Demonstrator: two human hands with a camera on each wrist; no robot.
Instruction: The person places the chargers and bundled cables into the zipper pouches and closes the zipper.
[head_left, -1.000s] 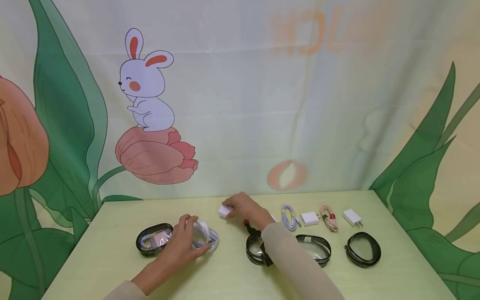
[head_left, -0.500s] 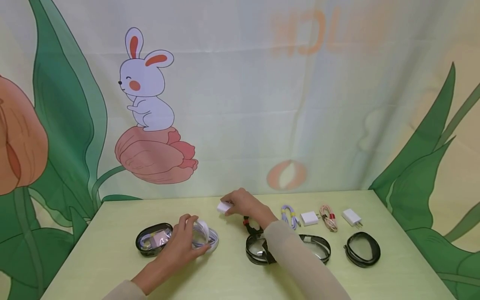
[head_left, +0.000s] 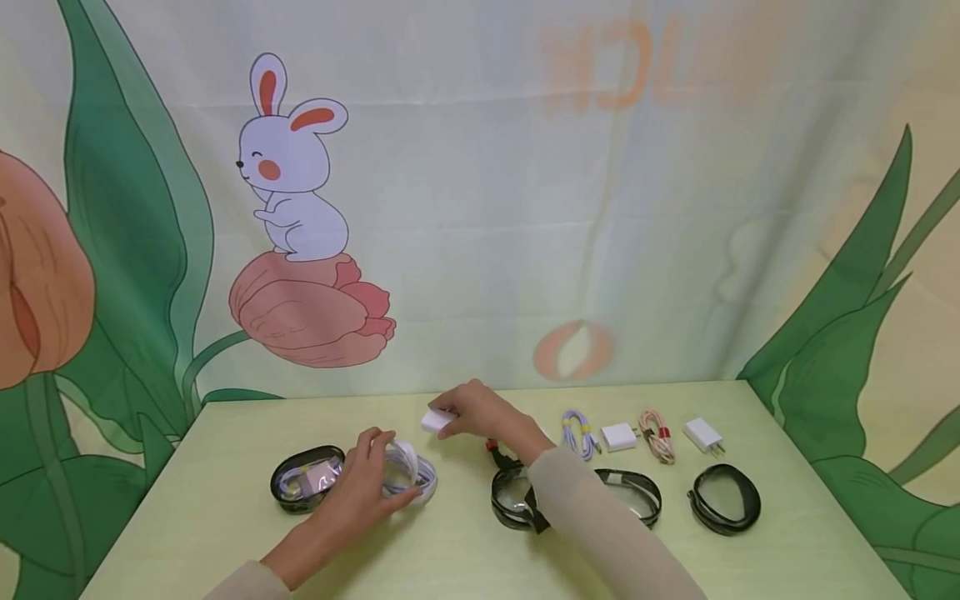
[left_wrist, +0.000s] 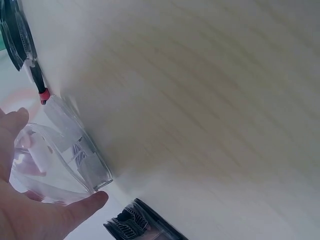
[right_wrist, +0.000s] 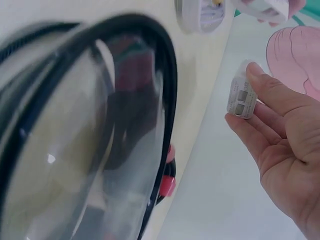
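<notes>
My right hand (head_left: 480, 412) pinches a white charger (head_left: 437, 419) between thumb and fingers, above the back of the table. In the right wrist view, the charger (right_wrist: 242, 97) shows a side with small print and two dark squares. My left hand (head_left: 358, 479) holds a small clear pouch with white trim (head_left: 426, 482), its lid raised. Thumb and fingers are spread across this pouch (left_wrist: 82, 155) in the left wrist view. Something pale, like a coiled cable, lies inside it. Directly left is a black-rimmed clear pouch (head_left: 309, 479) with a charger and cable inside.
Black-rimmed clear pouches (head_left: 725, 500) lie at the front right, one partly behind the right sleeve. Along the back are a black cable with a red tie (head_left: 497, 452), a lavender cable (head_left: 576, 433), a pink cable (head_left: 657, 437) and white chargers (head_left: 703, 435). A printed curtain (head_left: 480, 208) hangs behind.
My right hand has lifted the charger from the table and carried it a little left, toward the white-trimmed pouch. The left hand stays in place.
</notes>
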